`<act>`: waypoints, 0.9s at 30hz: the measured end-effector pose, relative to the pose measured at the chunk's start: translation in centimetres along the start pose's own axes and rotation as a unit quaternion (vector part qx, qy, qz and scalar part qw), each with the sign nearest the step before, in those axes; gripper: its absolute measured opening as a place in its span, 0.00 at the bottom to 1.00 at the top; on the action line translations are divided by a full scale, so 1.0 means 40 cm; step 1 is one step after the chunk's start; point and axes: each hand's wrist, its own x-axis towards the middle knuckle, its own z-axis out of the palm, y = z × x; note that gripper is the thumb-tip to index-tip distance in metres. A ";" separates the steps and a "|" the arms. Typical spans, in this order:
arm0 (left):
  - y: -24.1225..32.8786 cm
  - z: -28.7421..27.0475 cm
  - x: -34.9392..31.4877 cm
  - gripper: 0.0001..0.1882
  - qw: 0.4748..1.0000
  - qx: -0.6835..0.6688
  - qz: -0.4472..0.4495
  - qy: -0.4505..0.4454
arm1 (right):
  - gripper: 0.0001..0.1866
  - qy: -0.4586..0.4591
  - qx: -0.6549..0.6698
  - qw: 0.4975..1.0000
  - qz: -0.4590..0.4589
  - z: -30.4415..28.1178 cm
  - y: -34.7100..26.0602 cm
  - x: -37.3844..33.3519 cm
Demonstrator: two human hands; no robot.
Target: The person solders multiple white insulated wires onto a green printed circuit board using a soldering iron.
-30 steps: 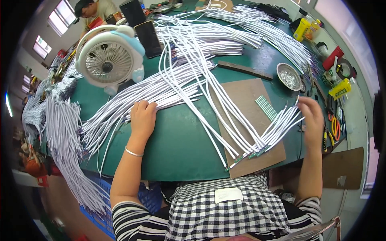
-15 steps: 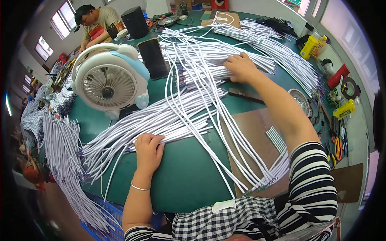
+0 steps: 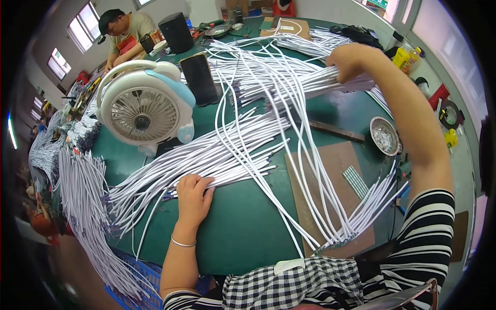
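Near the far right of the green table, my right hand [image 3: 351, 61] is closed around the right end of a thick bundle of white cables [image 3: 305, 85], which is lifted at that end. My left hand [image 3: 195, 199] rests on the near bundle of white cables [image 3: 206, 157], its fingers curled over the edge and the thumb apart. Several long white cables [image 3: 243, 139] cross over both bundles toward me. Their near ends meet at a row of small green circuit boards [image 3: 336, 243] at the table's front edge.
A white fan [image 3: 139, 113] and a dark phone [image 3: 200, 77] stand at the left. A metal bowl [image 3: 385, 136], a dark bar [image 3: 336, 130] and a brown board [image 3: 328, 175] lie at the right. Another person [image 3: 126, 33] works at the far left. Hanging cables [image 3: 85, 196] drape over the left edge.
My right hand has moved right and nearer its bundle's end, raising the cables there. The crossing cables have shifted right, and the metal bowl is more exposed. My left hand has hardly moved.
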 end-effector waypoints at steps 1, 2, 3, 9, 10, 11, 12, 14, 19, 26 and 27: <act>0.000 -0.001 -0.002 0.13 1.000 0.002 0.000 0.000 | 0.19 0.001 -0.055 0.998 0.034 -0.023 0.004 -0.030; -0.002 0.000 -0.002 0.13 1.000 0.000 0.004 0.001 | 0.19 0.002 -0.110 0.992 0.068 -0.040 0.007 -0.057; -0.005 0.001 -0.002 0.13 1.000 0.000 0.002 -0.001 | 0.17 0.018 -0.163 0.982 0.090 -0.053 0.017 -0.090; 0.013 -0.030 -0.019 0.18 0.998 -0.027 -0.009 0.047 | 0.16 0.224 -0.223 0.939 0.135 -0.037 0.035 -0.243; 0.031 -0.045 0.000 0.20 0.995 -0.048 -0.015 0.083 | 0.17 0.287 -0.218 0.927 0.100 -0.025 0.018 -0.254; 0.053 -0.077 0.014 0.23 0.994 -0.059 -0.038 0.081 | 0.18 0.349 -0.212 0.911 0.063 -0.013 -0.002 -0.262; 0.076 -0.117 0.020 0.25 0.993 -0.015 0.013 0.120 | 0.18 0.388 -0.216 0.895 0.029 -0.013 -0.046 -0.274; 0.164 -0.210 0.025 0.29 0.980 0.021 0.079 0.182 | 0.19 0.455 -0.191 0.869 -0.046 -0.019 -0.168 -0.294; 0.304 -0.298 -0.004 0.46 0.979 0.185 0.041 0.072 | 0.18 0.487 -0.044 0.842 -0.230 0.070 -0.561 -0.239; 0.087 -0.165 -0.147 0.45 0.986 0.086 -0.060 -0.132 | 0.22 0.249 0.194 0.886 -0.340 0.330 -0.774 -0.186; 0.085 -0.173 -0.151 0.45 0.984 0.085 -0.072 -0.139 | 0.23 0.169 0.242 0.888 -0.351 0.313 -0.761 -0.180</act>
